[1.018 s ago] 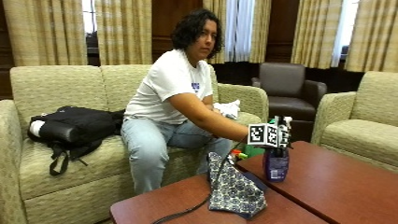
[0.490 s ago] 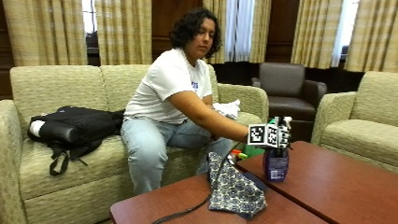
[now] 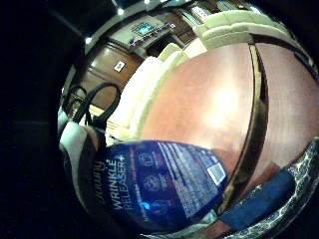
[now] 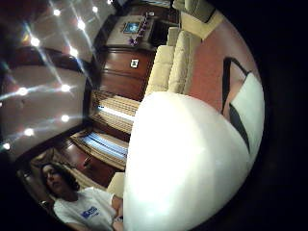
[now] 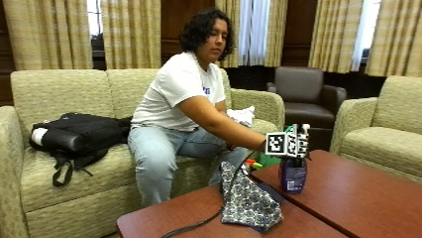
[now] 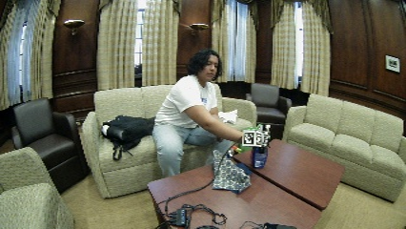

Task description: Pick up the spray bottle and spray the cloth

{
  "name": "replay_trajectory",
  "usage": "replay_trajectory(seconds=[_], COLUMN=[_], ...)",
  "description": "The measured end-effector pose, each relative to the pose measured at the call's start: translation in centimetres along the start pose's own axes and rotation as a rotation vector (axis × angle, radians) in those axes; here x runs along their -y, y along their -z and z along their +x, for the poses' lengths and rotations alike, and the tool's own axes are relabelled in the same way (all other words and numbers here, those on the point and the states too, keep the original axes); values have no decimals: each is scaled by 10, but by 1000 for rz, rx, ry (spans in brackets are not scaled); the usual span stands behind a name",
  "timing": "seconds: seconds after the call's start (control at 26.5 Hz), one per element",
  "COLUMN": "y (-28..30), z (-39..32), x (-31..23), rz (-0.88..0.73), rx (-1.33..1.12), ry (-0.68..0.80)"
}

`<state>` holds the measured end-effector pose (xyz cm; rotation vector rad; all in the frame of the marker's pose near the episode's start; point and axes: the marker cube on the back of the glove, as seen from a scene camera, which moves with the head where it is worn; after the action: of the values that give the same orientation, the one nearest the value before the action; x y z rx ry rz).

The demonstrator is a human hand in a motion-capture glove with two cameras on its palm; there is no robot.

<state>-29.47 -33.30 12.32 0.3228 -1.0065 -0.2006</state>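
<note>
Wood table [image 5: 369,198] w/ patterned cloth [image 5: 247,203] beside blue spray bottle [image 5: 292,174], hand [image 5: 294,150] on bottle top, grip unclear, backpack [image 5: 79,134] on sofa.

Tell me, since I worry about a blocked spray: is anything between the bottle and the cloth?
Nothing visible. The spray bottle stands on the table under the right hand, and the patterned cloth hangs right beside it with only open air between.
</note>
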Motion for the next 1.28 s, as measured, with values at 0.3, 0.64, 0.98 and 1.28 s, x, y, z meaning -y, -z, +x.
replay_trajectory(seconds=[0.3, 0.64, 0.98, 1.28], y=[-4, 5, 42, 106], z=[1, 6, 4, -1], x=[-2, -11, -34, -81], rz=[-84, -159, -158, -156], rx=[19, -75, -98, -102], ry=[-27, -63, -76, -88])
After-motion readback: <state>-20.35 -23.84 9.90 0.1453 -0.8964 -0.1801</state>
